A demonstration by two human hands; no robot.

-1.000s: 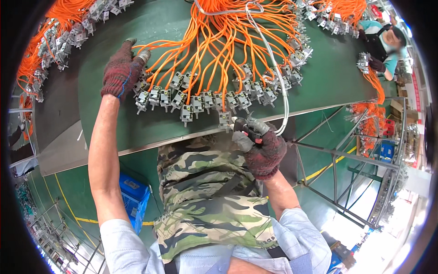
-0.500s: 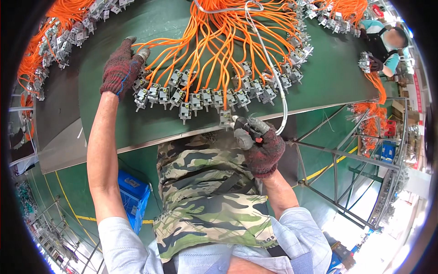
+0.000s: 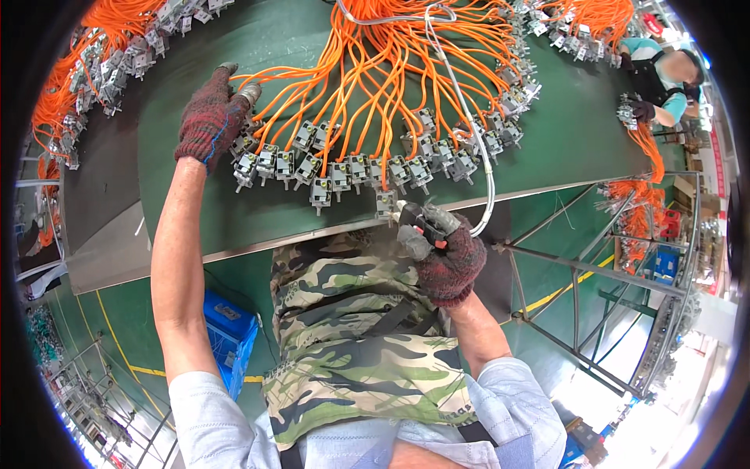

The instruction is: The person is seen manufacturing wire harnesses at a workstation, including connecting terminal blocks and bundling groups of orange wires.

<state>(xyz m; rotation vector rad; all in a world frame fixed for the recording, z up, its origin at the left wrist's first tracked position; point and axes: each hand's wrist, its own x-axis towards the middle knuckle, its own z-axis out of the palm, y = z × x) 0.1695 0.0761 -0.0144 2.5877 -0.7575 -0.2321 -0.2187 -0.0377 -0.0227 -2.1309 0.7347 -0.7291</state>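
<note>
Near the middle of the frame, a row of small grey connector blocks (image 3: 351, 168) lies on the green table (image 3: 578, 133), each one tied to an orange wire (image 3: 375, 70) that runs up to the top. The left hand (image 3: 209, 117), in a dark knit glove, rests flat with its fingers spread on the blocks at the left end of the row, in the upper left. The right hand (image 3: 445, 250), also gloved, is closed around a small dark tool (image 3: 418, 223) just below the table edge, right by the lowest block (image 3: 385, 202). The two hands are well apart. A thin grey cable (image 3: 469, 117) loops down from the top and passes close to the right hand. Things could go wrong here. The tool might slip off the little block, because the block sits right at the edge and seems free to slide. The block could also drop over the edge and pull on its wire. The grey cable might catch on the glove or the tool, since it hangs so near. The wires lie crowded and crossed, so a tug on one could drag its neighbours out of the neat row. Thick gloves also make small parts hard to feel. Another person (image 3: 664, 74) works at the upper right, well away.
</note>
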